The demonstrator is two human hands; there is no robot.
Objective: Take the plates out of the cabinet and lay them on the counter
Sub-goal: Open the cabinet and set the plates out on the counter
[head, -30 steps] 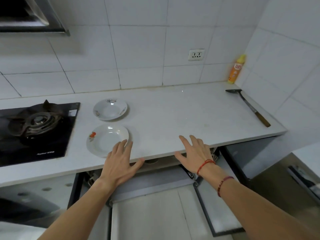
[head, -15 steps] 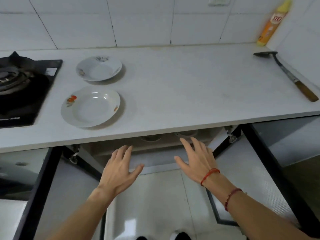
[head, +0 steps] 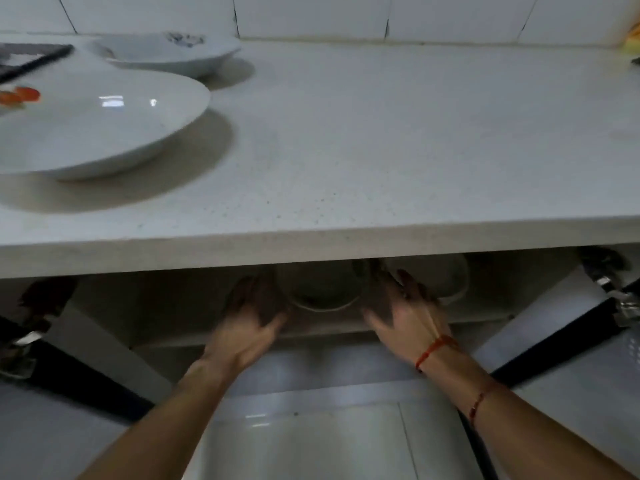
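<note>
Two white plates lie on the counter (head: 381,150): a near plate (head: 104,123) with a red mark and a far plate (head: 166,53) with a dark pattern. Under the counter, on the cabinet shelf, stands a pale dish (head: 322,289) with a second dish (head: 436,275) to its right. My left hand (head: 249,323) reaches in just left of the first dish, fingers apart. My right hand (head: 405,317) reaches in between the two dishes, fingers apart, holding nothing. The fingertips are in shadow and blurred.
The counter's front edge (head: 311,247) overhangs the shelf. Both cabinet doors are swung open, left door (head: 69,372) and right door (head: 568,337), with metal hinges. A stove corner (head: 31,57) shows at far left, a yellow bottle (head: 632,43) at far right. White floor tiles lie below.
My head has dropped lower and nearer the counter edge. Both hands have moved from in front of the cabinet opening into it, up beside the dishes on the shelf.
</note>
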